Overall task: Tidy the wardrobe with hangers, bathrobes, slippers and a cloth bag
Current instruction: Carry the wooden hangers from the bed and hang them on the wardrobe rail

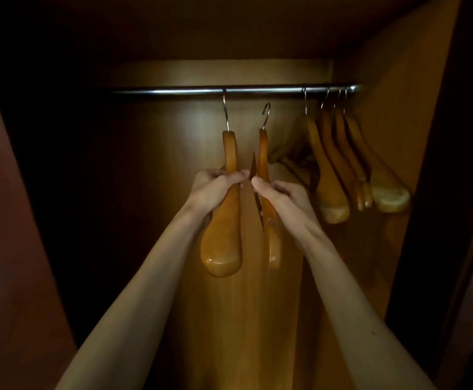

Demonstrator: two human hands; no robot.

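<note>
Inside a dim wooden wardrobe a metal rail (173, 90) runs across the top. My left hand (215, 190) grips a wooden hanger (224, 237) whose hook is over the rail. My right hand (280, 198) grips a second wooden hanger (271, 243); its hook (266, 114) hangs free just below the rail. The two hangers are side by side, a small gap between them. No bathrobes, slippers or cloth bag are in view.
Several more wooden hangers (333, 175) hang bunched at the rail's right end, close to the right side wall (404, 108). The lit back panel (173, 153) is behind the hands. The rail's left part is in shadow.
</note>
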